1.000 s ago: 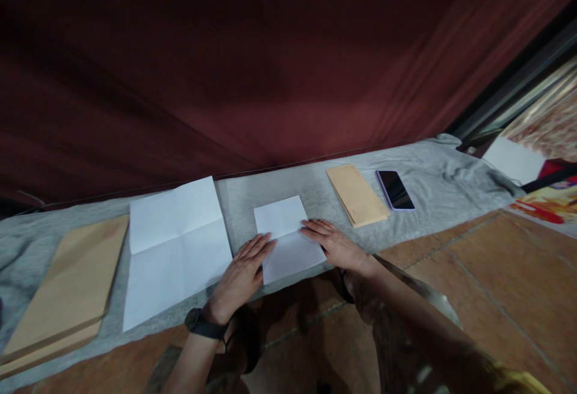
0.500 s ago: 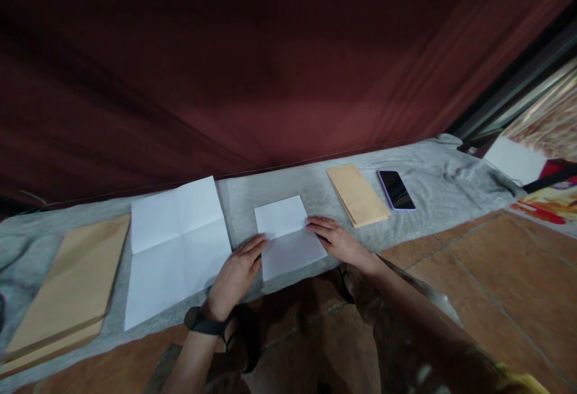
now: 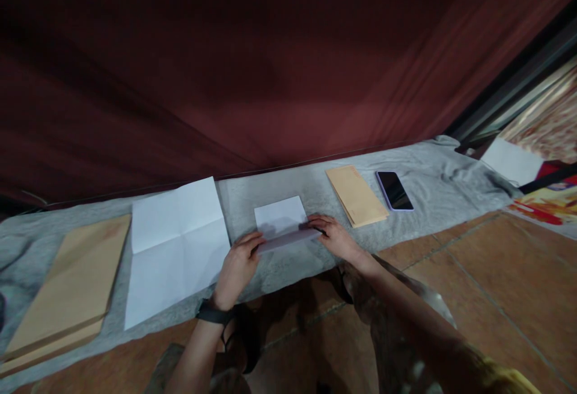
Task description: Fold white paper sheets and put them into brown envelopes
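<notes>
A small white sheet of paper [image 3: 282, 212] lies in front of me on grey cloth, its near half lifted up along the crease. My left hand [image 3: 241, 261] grips the left edge of the raised half, thumb and fingers closed on it. On the other side my right hand [image 3: 331, 234] pinches the right edge, fingers curled. To the left of my left hand a larger white sheet [image 3: 180, 249] with crossing creases lies spread out. Brown envelopes [image 3: 358, 195] are stacked to the right of my right hand.
A phone in a purple case [image 3: 395, 190] lies right of the envelopes. Large brown envelopes [image 3: 72, 280] lie at the far left. The grey cloth [image 3: 442, 171] covers a narrow ledge against a dark red curtain [image 3: 288, 81]. Tiled floor [image 3: 487, 273] is below.
The near half of the small sheet has come up off the cloth, raised by both hands. My left wrist has moved slightly right. The other papers, envelopes and phone stay put.
</notes>
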Motion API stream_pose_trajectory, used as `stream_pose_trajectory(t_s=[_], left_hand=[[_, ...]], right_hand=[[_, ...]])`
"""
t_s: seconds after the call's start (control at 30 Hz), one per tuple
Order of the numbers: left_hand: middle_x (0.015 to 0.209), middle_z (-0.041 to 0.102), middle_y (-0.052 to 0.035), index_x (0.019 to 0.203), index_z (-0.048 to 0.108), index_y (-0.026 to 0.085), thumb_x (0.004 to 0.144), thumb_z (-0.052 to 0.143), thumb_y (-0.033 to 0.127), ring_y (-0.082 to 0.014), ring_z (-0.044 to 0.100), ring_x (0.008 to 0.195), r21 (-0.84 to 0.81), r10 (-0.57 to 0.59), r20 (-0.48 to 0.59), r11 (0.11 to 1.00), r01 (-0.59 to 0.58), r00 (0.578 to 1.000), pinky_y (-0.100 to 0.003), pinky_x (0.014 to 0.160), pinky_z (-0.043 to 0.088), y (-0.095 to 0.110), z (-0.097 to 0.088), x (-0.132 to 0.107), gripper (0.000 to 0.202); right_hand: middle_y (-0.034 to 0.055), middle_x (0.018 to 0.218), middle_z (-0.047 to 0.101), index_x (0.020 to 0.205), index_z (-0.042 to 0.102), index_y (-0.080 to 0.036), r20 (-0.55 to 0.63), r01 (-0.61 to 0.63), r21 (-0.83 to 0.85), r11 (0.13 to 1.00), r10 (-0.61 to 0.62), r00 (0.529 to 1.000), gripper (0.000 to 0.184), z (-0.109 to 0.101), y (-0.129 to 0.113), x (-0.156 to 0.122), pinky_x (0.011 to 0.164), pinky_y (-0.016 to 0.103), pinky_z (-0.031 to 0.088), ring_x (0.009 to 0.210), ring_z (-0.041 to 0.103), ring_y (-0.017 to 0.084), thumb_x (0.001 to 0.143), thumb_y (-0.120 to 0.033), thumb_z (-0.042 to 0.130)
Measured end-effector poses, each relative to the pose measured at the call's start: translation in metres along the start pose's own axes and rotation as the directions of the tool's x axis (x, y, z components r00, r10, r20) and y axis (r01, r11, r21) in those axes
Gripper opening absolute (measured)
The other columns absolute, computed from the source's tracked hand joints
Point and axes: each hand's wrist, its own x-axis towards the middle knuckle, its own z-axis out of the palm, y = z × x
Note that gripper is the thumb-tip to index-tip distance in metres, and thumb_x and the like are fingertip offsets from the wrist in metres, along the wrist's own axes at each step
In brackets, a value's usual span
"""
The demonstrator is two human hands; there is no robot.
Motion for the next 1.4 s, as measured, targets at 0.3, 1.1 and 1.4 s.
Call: stream_pose_trajectory(t_s=[0.3, 1.1, 1.4], left_hand=[[0.096, 0.073, -0.0093, 0.076, 0.072, 0.02, 0.091, 0.052, 0.043, -0.0249, 0.07, 0.092, -0.006, -0.055, -0.085, 0.998, 0.055, 0.995, -0.039, 0.089, 0.056, 0.007, 0.002, 0.007, 0.033], [0.098, 0.068, -0.0121, 0.075, 0.068, 0.02, 0.089, 0.051, 0.038, -0.0273, 0.063, 0.098, 0.12, -0.107, -0.207, 0.984, 0.134, 0.972, -0.045, 0.099, 0.05, 0.007, 0.016, 0.014, 0.028], [0.092, 0.067, -0.0122, 0.073, 0.066, 0.019, 0.089, 0.051, 0.035, -0.0277, 0.062, 0.092, 0.197, -0.144, -0.204, 0.963, 0.185, 0.968, -0.044, 0.095, 0.05, 0.013, 0.016, 0.018, 0.027]], right_hand=[[0.0084, 0.121, 0.069, 0.107, 0.071, -0.022, -0.025, -0.064, -0.046, 0.997, 0.063, 0.998, 0.018, 0.005, -0.001, 0.007, 0.103, 0.039, 0.047, 0.116, 0.063, 0.022, 0.098, -0.027, 0.056], [0.0109, 0.126, 0.064, 0.093, 0.066, -0.022, -0.153, -0.183, -0.131, 0.974, 0.162, 0.975, 0.01, 0.023, -0.006, 0.013, 0.102, 0.045, 0.044, 0.119, 0.057, 0.025, 0.095, -0.025, 0.056], [0.0128, 0.126, 0.062, 0.094, 0.063, -0.021, -0.202, -0.194, -0.154, 0.969, 0.161, 0.966, 0.008, 0.029, -0.007, 0.013, 0.099, 0.045, 0.045, 0.119, 0.056, 0.027, 0.095, -0.026, 0.057]])
